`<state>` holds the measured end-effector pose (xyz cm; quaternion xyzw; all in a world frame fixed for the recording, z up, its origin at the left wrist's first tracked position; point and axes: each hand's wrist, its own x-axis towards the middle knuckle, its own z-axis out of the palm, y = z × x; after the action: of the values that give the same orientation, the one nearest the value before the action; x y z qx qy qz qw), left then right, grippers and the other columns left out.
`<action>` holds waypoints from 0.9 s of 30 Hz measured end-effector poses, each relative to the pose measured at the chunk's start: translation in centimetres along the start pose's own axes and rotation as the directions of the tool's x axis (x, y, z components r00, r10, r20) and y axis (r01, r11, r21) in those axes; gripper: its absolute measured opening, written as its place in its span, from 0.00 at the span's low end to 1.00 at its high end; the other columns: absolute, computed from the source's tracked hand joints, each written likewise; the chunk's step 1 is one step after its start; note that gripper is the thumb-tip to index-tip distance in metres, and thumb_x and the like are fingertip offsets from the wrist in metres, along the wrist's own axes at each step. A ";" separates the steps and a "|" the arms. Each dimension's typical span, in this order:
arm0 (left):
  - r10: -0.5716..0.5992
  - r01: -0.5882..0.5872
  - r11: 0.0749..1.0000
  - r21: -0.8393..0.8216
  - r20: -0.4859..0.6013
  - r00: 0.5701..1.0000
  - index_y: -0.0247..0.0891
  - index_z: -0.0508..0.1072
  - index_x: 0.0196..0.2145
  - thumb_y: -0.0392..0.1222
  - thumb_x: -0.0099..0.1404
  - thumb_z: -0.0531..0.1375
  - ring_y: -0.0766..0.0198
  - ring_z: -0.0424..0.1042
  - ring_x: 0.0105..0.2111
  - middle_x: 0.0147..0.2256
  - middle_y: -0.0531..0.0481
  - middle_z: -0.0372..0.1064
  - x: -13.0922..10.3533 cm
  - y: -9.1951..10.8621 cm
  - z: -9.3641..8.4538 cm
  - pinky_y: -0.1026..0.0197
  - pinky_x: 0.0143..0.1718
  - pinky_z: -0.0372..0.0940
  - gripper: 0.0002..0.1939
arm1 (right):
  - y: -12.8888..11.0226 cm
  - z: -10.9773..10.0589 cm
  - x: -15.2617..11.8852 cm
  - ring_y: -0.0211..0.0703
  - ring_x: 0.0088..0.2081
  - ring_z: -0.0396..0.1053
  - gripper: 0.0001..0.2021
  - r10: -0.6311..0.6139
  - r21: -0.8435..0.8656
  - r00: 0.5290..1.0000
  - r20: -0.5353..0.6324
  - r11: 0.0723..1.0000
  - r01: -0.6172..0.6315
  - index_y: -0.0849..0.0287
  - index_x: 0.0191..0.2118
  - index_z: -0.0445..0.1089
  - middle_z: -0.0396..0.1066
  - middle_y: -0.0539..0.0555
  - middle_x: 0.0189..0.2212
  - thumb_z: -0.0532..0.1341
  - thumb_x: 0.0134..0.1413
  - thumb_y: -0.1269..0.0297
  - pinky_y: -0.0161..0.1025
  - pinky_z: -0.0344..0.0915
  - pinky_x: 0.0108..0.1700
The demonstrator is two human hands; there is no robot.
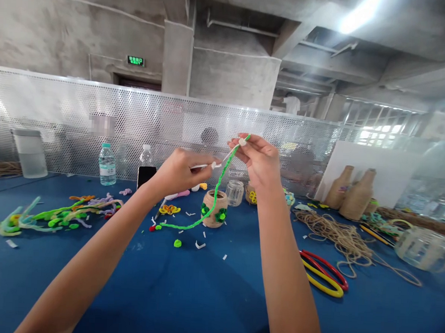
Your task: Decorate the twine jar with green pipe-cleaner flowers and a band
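Green cord [216, 188] hangs mid-view, right hand [259, 158] pinched on its top end at 2 o'clock, probably so the rest dangles free. Left hand [183, 168] clamps a white strip [229, 154] at 10; twine-wrapped jar [208, 199] behind, 6 o'clock.

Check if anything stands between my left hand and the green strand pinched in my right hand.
Nothing solid appears to block the left hand from the green strand, which hangs just to its right. Only a thin white strip shows in the gap, slanting up toward the right hand.
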<state>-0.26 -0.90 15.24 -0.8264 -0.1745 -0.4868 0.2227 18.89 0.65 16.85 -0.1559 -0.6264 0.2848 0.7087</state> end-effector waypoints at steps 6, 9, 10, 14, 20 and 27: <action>0.149 -0.155 0.952 0.265 0.042 0.988 0.38 0.76 0.38 0.39 0.62 0.52 0.70 0.68 0.19 0.23 0.53 0.74 0.1 0.6 -0.1 0.68 0.19 0.53 0.14 | -0.1 -0.3 -0.1 0.44 0.41 0.73 0.07 0.057 0.034 0.998 0.030 0.998 -0.058 0.57 0.33 0.71 0.75 0.49 0.33 0.64 0.44 0.68 0.42 0.70 0.49; 0.134 -0.158 0.912 0.378 0.090 0.987 0.39 0.75 0.40 0.41 0.64 0.49 0.68 0.68 0.20 0.23 0.53 0.74 0.1 1.1 -0.3 0.67 0.18 0.51 0.16 | -0.2 -0.5 -0.1 0.45 0.40 0.73 0.07 0.085 0.020 0.996 0.034 0.996 -0.086 0.57 0.34 0.71 0.75 0.50 0.34 0.64 0.45 0.67 0.42 0.70 0.48; 0.118 -0.154 0.899 0.411 0.113 0.987 0.39 0.75 0.42 0.41 0.65 0.48 0.68 0.68 0.19 0.23 0.53 0.74 0.1 1.3 -0.4 0.66 0.18 0.50 0.17 | -0.3 -0.6 -0.2 0.45 0.41 0.73 0.07 0.094 0.006 0.995 0.036 0.996 -0.094 0.57 0.34 0.70 0.75 0.50 0.35 0.63 0.45 0.67 0.43 0.70 0.47; 0.031 -0.170 0.826 0.538 0.257 0.966 0.41 0.66 0.53 0.39 0.65 0.47 0.67 0.66 0.18 0.22 0.53 0.72 0.3 2.2 -0.8 0.66 0.17 0.46 0.21 | -0.4 -0.6 -0.2 0.46 0.43 0.72 0.08 0.117 -0.046 0.993 0.028 0.992 -0.115 0.56 0.36 0.67 0.74 0.51 0.37 0.61 0.46 0.67 0.44 0.69 0.47; -0.115 -0.149 0.793 0.591 0.386 0.915 0.42 0.55 0.60 0.42 0.65 0.47 0.65 0.60 0.14 0.16 0.53 0.66 0.5 2.6 -0.7 0.65 0.17 0.44 0.25 | -0.8 -0.5 -0.3 0.45 0.40 0.74 0.07 0.128 0.024 0.991 0.046 0.991 -0.130 0.56 0.34 0.66 0.75 0.51 0.33 0.61 0.47 0.70 0.43 0.70 0.46; -0.153 -0.061 0.870 0.489 0.386 0.910 0.43 0.58 0.58 0.41 0.64 0.48 0.67 0.55 0.14 0.16 0.54 0.63 0.5 2.3 -0.5 0.65 0.18 0.44 0.25 | -0.8 -0.9 -0.3 0.44 0.42 0.73 0.06 0.117 -0.003 0.987 0.111 0.993 -0.117 0.56 0.36 0.64 0.74 0.51 0.36 0.59 0.51 0.70 0.43 0.70 0.46</action>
<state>0.82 -3.07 15.43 -0.8218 -0.3551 -0.2463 0.3713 19.94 -0.01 16.91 -0.1749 -0.6540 0.3353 0.6552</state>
